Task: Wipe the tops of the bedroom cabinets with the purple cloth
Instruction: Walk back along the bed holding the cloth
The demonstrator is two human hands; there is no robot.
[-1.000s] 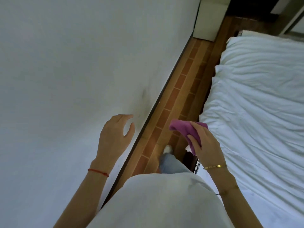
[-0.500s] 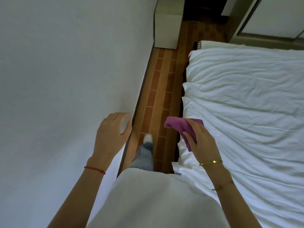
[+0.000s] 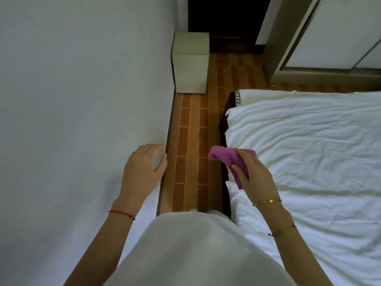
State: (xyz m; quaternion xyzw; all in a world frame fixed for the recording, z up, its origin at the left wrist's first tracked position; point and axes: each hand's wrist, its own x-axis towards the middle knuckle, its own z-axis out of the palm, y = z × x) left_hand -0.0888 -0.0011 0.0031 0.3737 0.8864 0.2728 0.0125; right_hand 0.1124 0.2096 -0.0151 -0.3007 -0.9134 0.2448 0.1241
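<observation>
A bed with rumpled white bedding fills the right side. A strip of brown wood-patterned floor runs between the bed's left edge and a plain white wall. At the floor's far end a pale box-shaped stool stands against the wall. A wardrobe with white panels stands beyond the bed's far edge.

The person wears a loose pale top; both forearms are bare. A thin red string circles the left wrist. The right wrist carries a gold bracelet, with a second, finer gold chain farther up the forearm.
</observation>
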